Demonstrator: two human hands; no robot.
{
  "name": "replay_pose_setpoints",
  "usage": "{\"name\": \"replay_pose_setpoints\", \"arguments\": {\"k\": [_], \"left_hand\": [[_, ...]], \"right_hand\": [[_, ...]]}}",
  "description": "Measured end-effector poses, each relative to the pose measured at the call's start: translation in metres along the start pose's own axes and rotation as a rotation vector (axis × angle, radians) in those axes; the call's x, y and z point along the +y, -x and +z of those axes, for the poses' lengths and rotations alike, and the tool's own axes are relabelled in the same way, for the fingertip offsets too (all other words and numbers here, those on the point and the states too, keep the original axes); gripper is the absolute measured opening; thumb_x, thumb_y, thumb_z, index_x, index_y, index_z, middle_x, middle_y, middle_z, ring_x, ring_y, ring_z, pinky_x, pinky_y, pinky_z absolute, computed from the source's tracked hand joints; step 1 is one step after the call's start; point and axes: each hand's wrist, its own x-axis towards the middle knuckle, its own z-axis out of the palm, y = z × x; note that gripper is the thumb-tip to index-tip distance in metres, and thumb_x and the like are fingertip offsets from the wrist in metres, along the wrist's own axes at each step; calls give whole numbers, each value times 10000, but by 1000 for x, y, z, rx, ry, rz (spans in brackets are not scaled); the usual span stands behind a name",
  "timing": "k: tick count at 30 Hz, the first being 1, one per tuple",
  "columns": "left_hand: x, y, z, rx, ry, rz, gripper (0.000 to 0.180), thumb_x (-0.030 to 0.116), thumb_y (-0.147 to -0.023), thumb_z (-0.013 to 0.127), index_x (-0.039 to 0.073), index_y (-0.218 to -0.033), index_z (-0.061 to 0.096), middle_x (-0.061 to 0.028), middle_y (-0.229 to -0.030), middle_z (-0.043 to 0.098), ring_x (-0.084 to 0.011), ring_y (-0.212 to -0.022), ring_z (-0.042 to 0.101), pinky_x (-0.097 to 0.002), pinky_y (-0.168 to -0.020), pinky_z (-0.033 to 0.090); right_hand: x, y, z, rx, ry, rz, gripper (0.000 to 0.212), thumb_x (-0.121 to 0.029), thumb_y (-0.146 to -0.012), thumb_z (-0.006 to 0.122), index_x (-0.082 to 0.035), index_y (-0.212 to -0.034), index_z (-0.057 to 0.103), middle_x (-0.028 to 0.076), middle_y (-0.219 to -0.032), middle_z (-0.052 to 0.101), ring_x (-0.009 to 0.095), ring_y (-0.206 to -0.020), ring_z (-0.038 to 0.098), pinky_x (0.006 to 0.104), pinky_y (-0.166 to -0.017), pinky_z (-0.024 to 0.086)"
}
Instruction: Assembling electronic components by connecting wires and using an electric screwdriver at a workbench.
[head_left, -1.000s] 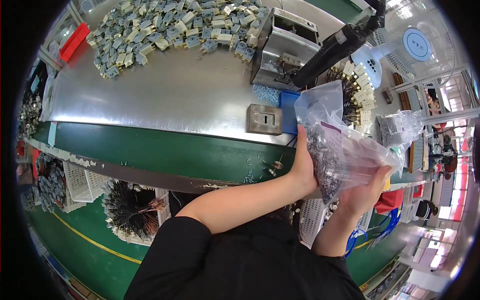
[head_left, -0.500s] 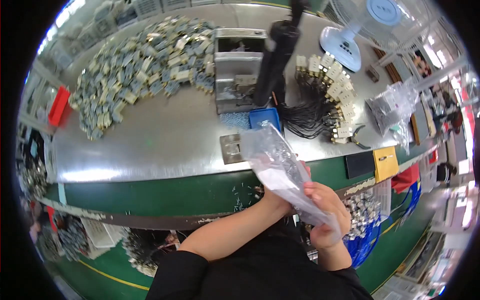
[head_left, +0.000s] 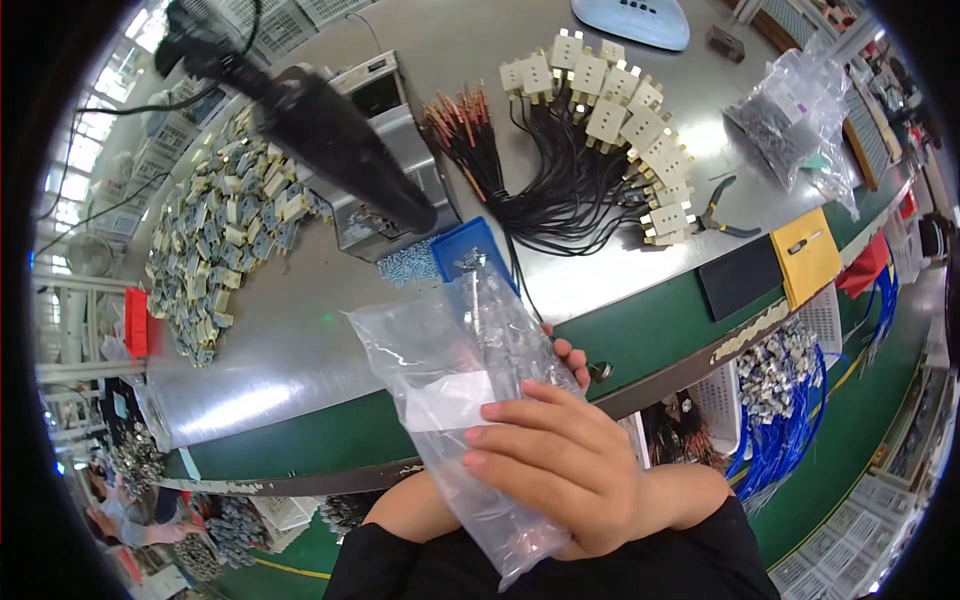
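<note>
A clear plastic bag (head_left: 390,345) with a white label (head_left: 447,402) is tilted over the table's front edge. Its far end overlaps a small blue tray (head_left: 450,245), where small silvery screws show. My right hand (head_left: 565,465) lies across the bag, fingers over the label and thumb hidden, holding it from above. My left hand (head_left: 568,357) is mostly behind the bag; only curled fingertips show at its right edge. Loose bluish screws (head_left: 405,265) lie beside the tray, at the foot of a grey metal device (head_left: 385,205).
A black upright tool (head_left: 340,150) stands over the device. Beige connectors on black cables (head_left: 560,205) fan out at right, near pliers (head_left: 722,212), a black pad (head_left: 738,278) and a yellow folder (head_left: 805,255). A heap of grey-beige parts (head_left: 215,245) lies left.
The view has swung right. The bag has come up to the blue tray, its far end now over it. My right hand has gone from the bag's edge to lying across it.
</note>
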Motion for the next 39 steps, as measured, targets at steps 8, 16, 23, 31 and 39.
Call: {"name": "replay_pose_setpoints", "arguments": {"k": [8,16,23,31,39], "left_hand": [[0,-26,-45,-394,86,-88,450,406,-1110,418,83,-1380,578,-78,-1184,706,-253,-1119,672,-408,-1056,455],[-6,-46,-51,-408,266,122,465,426,-1083,447,39,-1295,595,-144,-1174,683,-314,-1098,674,-467,-1042,522],[-22,-20,-9,-492,135,142,896,761,-1042,198,43,-1512,457,-195,-1474,572,-357,-1355,562,-526,-1164,434],[-18,-5,4,-289,115,121,790,702,-1080,176,77,-1427,513,-144,-1191,664,-281,-1065,662,-474,-955,550],[-13,-11,-9,-327,30,113,865,716,-1071,137,39,-1463,508,-163,-1279,662,-285,-1094,653,-464,-987,537]], "right_hand": [[6,-10,-8,179,-165,-87,425,-122,-760,719,100,-1122,723,225,-1096,720,378,-1037,718,545,-972,568],[6,-2,-36,11,-289,27,532,-148,-868,760,116,-1310,623,304,-1270,673,430,-1205,672,580,-1094,491],[-12,-1,-15,398,-526,346,630,-412,-1117,447,131,-1428,511,290,-1334,640,406,-1249,628,551,-1120,465],[-17,-14,-1,758,-280,414,640,-427,-1150,296,90,-1477,484,257,-1367,619,374,-1233,637,499,-1049,525],[-22,-8,-1,665,-232,381,634,-425,-1148,320,92,-1487,462,278,-1410,591,389,-1278,617,520,-1086,513]]}}
